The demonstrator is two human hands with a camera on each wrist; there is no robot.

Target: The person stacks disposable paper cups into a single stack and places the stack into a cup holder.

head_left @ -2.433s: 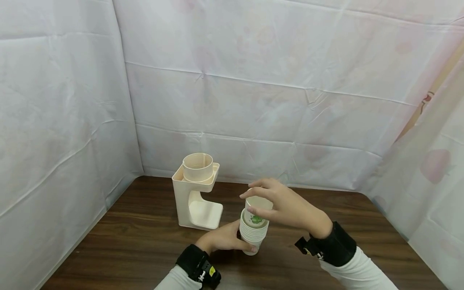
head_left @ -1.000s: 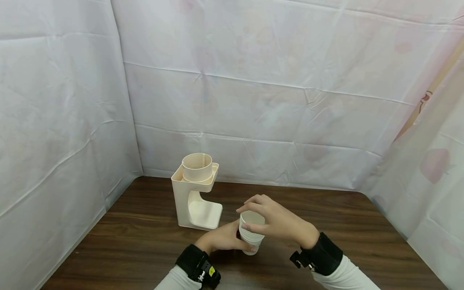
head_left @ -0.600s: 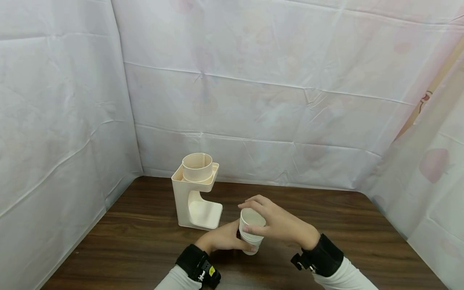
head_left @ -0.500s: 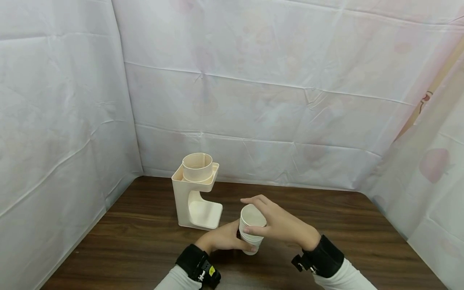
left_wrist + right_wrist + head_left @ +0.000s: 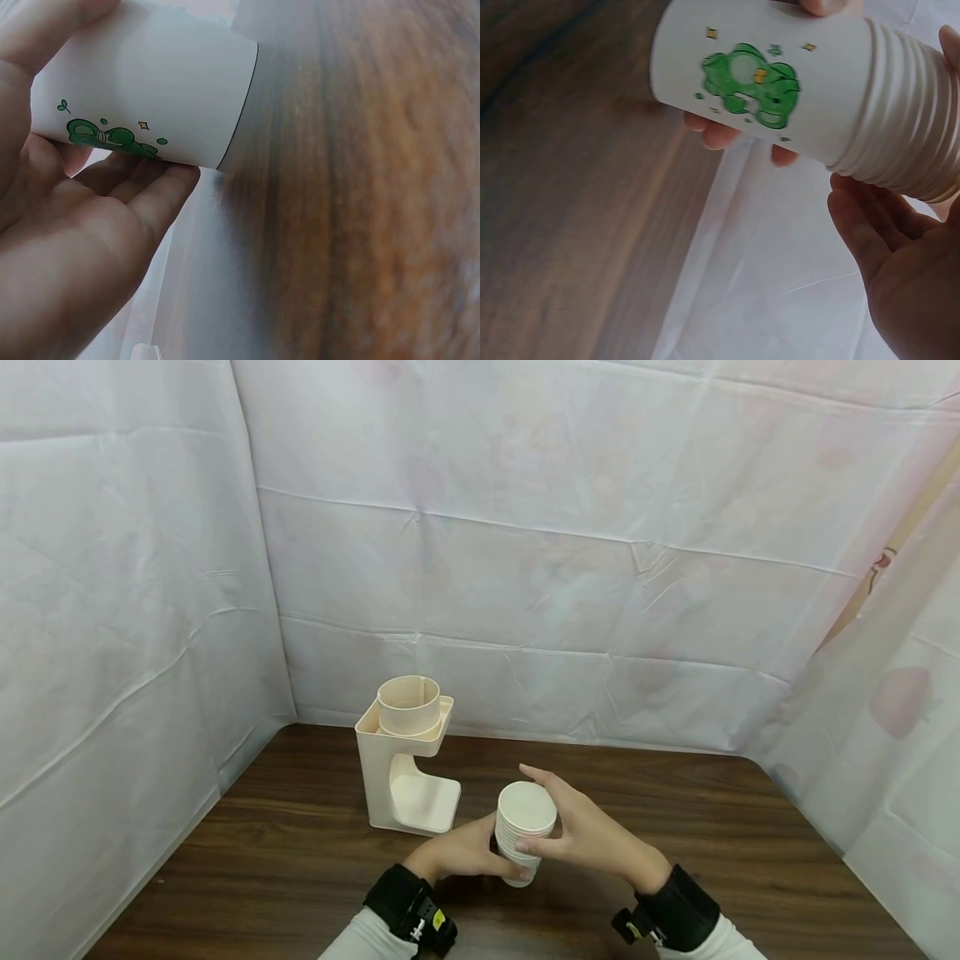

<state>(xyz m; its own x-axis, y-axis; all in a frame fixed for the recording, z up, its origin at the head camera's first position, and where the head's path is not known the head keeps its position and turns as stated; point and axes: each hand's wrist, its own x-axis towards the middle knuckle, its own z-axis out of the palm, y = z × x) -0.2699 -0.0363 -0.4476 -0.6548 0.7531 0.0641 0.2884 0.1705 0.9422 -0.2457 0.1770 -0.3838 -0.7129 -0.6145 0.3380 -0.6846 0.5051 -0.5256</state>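
A stack of white paper cups [image 5: 527,808] stands upright on the wooden table, rims at the top. My left hand [image 5: 459,852] grips it low down, thumb in front and fingers behind. Around the stacked rims, my right hand [image 5: 592,833] holds the upper part between its thumb and fingers, the index finger reaching past the far side. In the right wrist view a green cartoon animal decorates the outer cup [image 5: 765,82], below several tightly nested rims. The left wrist view shows the cup's base [image 5: 172,82] right at the tabletop.
A cream plastic stand [image 5: 378,785] with a round open cylinder [image 5: 408,720] on top and a flat foot stands left of the stack, behind my left hand. White curtains [image 5: 525,568] enclose the back and sides of the dark wooden table [image 5: 262,877].
A cup my right hand held above the stack has gone down into it. That hand has since slid slightly right and lower, to the rims. My left hand has kept its place.
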